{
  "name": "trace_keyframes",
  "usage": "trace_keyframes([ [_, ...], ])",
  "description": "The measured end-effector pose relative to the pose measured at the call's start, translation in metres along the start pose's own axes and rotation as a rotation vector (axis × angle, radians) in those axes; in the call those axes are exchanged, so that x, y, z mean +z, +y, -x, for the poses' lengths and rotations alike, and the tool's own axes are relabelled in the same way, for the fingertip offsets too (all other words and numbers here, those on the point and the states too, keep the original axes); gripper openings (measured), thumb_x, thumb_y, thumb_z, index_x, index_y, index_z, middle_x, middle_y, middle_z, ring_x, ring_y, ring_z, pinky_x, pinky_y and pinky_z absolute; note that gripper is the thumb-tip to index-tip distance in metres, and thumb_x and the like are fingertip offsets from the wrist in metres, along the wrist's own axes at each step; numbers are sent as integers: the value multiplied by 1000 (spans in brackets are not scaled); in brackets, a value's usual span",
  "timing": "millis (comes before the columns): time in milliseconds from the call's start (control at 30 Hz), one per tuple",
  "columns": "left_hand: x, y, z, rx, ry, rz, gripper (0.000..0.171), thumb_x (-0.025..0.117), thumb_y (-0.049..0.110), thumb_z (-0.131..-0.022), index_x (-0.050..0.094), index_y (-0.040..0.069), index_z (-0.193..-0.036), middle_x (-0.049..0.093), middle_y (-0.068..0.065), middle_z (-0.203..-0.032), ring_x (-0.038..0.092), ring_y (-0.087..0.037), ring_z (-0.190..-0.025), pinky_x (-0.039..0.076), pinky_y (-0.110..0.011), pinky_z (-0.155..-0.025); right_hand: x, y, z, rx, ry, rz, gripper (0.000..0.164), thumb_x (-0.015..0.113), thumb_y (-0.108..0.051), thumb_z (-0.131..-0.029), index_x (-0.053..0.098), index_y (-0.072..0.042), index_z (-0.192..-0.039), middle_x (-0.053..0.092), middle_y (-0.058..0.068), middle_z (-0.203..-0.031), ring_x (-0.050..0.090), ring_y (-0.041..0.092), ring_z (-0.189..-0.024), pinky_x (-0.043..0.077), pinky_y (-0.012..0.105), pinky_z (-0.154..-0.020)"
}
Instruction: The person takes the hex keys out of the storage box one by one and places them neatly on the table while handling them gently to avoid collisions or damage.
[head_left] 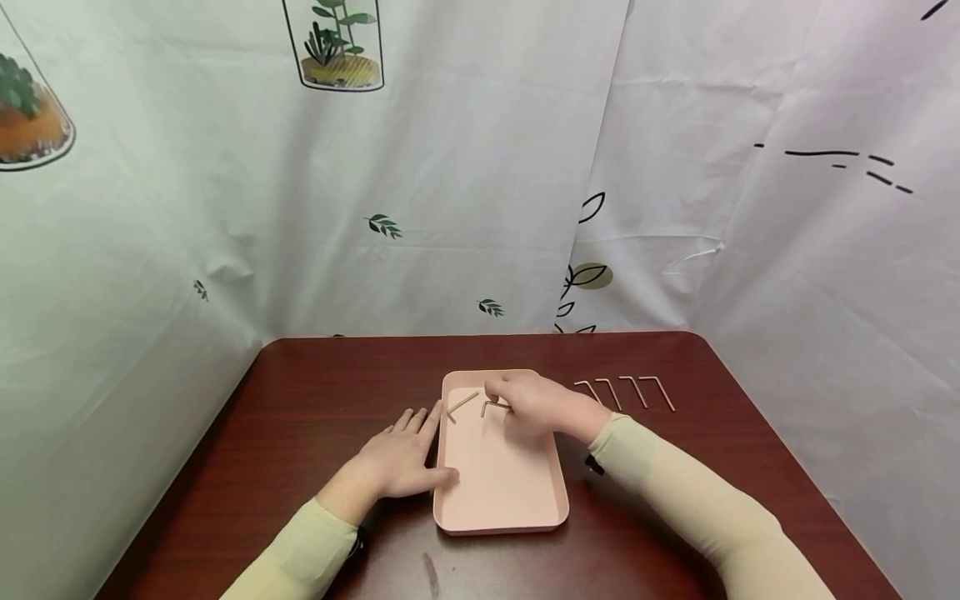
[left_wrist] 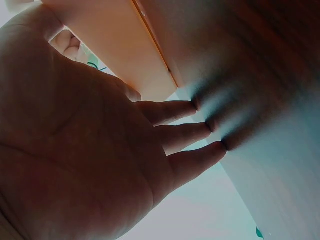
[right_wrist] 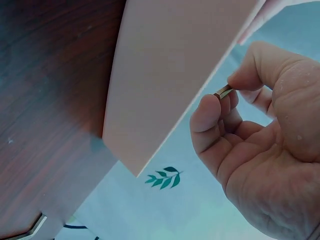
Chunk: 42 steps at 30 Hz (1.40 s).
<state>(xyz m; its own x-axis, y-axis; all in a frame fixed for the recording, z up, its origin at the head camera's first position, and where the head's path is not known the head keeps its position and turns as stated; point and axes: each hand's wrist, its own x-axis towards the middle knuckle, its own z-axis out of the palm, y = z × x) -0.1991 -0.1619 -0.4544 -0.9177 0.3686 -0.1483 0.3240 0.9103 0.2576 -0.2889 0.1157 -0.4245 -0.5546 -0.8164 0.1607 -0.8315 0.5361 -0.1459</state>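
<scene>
A pale pink tray (head_left: 501,500) lies on the table, with one L-shaped hex key (head_left: 463,403) on its floor near the far left. Over the tray's far part, my right hand (head_left: 536,404) pinches another hex key (head_left: 495,404) between thumb and index finger; the right wrist view shows this key's short end (right_wrist: 223,92) poking out. My left hand (head_left: 399,458) is at the tray's left side, thumb over the rim and fingers spread. In the left wrist view, its straight fingertips (left_wrist: 220,147) meet the tabletop beside the tray wall (left_wrist: 115,47).
Several more hex keys (head_left: 663,393) lie in a row on the dark red table (head_left: 337,379), right of the tray and partly behind the right forearm. White printed curtains (head_left: 465,167) hang behind the table and along both sides.
</scene>
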Motion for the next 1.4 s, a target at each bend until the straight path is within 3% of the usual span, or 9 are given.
trace_keyframes([
  [267, 0, 0, 1, 0, 3, 1, 121, 70, 72, -93, 18, 3, -178, 41, -34, -170, 36, -52, -161, 40, -65, -124, -7, 4, 7, 124, -45, -23, 30, 71, 2, -86, 58, -16, -104, 57, -3, -95, 56, 18, -79, 49, 35, -71],
  [800, 0, 1, 0, -2, 4, 2, 120, 70, 71, -94, 18, 4, -178, 40, -33, -170, 36, -51, -161, 39, -64, -125, -17, 21, 28, 219, -38, -38, 28, 69, -1, -88, 61, -15, -111, 54, -2, -88, 52, 17, -75, 48, 35, -70],
  [1067, 0, 1, 1, -5, 4, 5, 121, 70, 72, -93, 18, 4, -178, 40, -33, -171, 35, -51, -161, 38, -63, -126, -18, 32, 38, 225, 1, -29, 26, 66, 0, -89, 59, -16, -109, 55, -3, -87, 55, 15, -80, 50, 34, -73],
  [1267, 0, 1, 1, -2, 3, 3, 121, 70, 72, -93, 18, 4, -178, 40, -33, -171, 35, -51, -162, 38, -63, -126, -21, 38, 44, 218, 39, -51, 16, 71, -4, -97, 59, -12, -104, 53, -3, -83, 50, 13, -75, 46, 32, -68],
  [1400, 1, 1, 0, -2, 3, 1, 121, 69, 72, -93, 18, 4, -178, 40, -33, -171, 35, -51, -161, 39, -64, -125, -22, 42, 50, 237, 37, -57, 20, 73, -2, -93, 57, -12, -100, 49, -4, -80, 47, 12, -74, 42, 32, -67],
])
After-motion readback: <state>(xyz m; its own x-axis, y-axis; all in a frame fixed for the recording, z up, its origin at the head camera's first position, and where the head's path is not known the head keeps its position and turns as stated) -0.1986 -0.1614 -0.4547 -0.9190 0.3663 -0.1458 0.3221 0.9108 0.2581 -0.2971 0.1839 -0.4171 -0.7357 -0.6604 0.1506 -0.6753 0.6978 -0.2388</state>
